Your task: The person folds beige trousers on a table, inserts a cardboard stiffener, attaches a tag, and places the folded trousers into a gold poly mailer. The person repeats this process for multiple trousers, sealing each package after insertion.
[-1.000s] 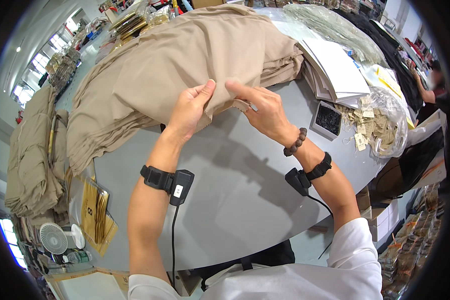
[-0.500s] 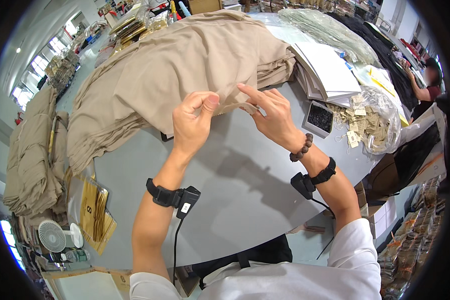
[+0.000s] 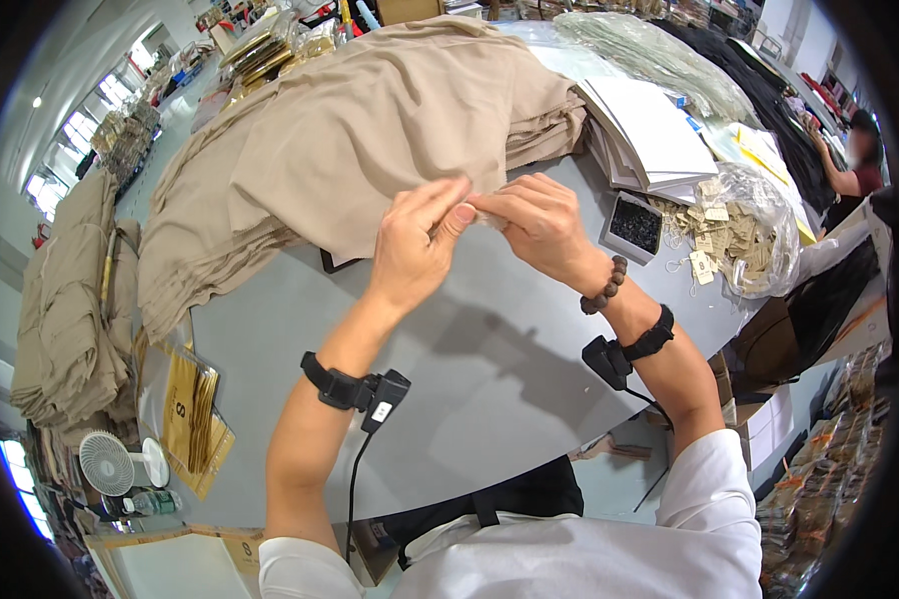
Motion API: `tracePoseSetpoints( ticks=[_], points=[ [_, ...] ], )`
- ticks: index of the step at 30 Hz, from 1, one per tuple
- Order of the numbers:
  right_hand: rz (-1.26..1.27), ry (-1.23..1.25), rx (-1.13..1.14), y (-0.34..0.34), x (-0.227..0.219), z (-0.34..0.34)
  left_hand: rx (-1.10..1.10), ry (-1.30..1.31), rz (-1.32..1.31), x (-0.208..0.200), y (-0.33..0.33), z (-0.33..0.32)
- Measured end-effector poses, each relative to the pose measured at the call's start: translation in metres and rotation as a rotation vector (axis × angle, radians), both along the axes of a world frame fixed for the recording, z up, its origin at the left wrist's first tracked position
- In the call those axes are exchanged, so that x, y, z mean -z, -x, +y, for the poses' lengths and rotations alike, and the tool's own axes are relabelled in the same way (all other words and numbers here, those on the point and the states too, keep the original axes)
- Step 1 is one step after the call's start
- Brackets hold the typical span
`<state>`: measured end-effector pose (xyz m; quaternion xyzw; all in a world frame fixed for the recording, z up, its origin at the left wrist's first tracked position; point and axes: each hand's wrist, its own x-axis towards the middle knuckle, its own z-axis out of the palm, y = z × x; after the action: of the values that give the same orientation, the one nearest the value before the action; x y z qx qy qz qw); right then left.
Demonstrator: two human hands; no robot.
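Observation:
A large pile of beige cloth (image 3: 370,130) lies in stacked layers across the far side of the grey table (image 3: 420,399). At its near edge my two hands meet fingertip to fingertip. My left hand (image 3: 415,240) is closed, thumb against fingers, at the cloth's edge; its fingertips are slightly blurred. My right hand (image 3: 547,225) pinches the same edge, and a small gathered bit of cloth shows under its fingers. The exact grip between the fingertips is partly hidden.
Right of the pile are white sheets (image 3: 644,135), a small box of black bits (image 3: 634,228) and beige tags (image 3: 719,235) by a plastic bag. To the left stand folded beige cloth (image 3: 65,309), brown packets (image 3: 185,414) and a white fan (image 3: 107,462). Another person works at far right.
My hands have come together at the cloth's edge. The left moved right and its fingers reached forward; the right hand's spread fingers curled closed. The cloth stretched between them is now gathered.

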<state>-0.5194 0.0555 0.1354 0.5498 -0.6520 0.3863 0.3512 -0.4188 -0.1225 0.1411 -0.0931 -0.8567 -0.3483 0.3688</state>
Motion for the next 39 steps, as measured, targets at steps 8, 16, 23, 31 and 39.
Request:
tracePoseSetpoints(
  ticks=[8,16,23,31,39],
  points=[
    [-0.067,0.158,0.181,-0.007,-0.016,0.046,0.625,-1.0,-0.621,0.018,-0.014,0.022],
    [-0.228,0.403,0.315,0.01,-0.018,0.155,0.173,-1.693,0.157,-0.01,0.032,-0.087],
    [-0.616,0.512,0.433,0.083,-0.008,0.288,-0.318,-1.556,0.457,-0.004,-0.016,-0.272],
    [-0.898,0.764,0.591,0.204,0.035,0.423,-0.796,-1.406,0.556,0.037,-0.178,-0.417],
    [-0.634,0.214,0.422,0.173,0.002,0.275,-1.084,-0.889,0.35,0.052,-0.264,-0.433]
  ],
)
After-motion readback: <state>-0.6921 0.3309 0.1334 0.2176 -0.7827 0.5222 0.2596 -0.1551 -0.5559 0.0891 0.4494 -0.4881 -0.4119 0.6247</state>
